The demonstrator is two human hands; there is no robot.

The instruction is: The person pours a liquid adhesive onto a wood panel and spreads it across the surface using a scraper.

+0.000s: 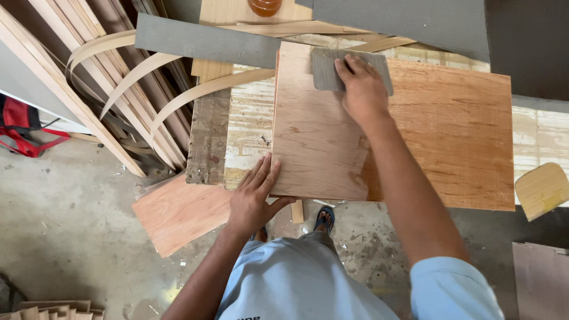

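A large plywood board [438, 136] lies flat on a paint-stained worktable [249, 118]; its left part looks paler than its reddish right part. My right hand [363, 89] presses a grey sheet of sandpaper [325, 70] flat against the far left part of the board. My left hand [253, 195] rests at the board's near left corner, fingers spread flat on the table and thumb hooked under the front edge.
Curved veneer strips [142, 71] and wooden slats [89, 77] lean at the left. A grey sheet [201, 41] lies across the table's far side. A plywood offcut [178, 213] lies on the concrete floor. A red bag [21, 127] sits far left. A small rounded board [540, 189] is at right.
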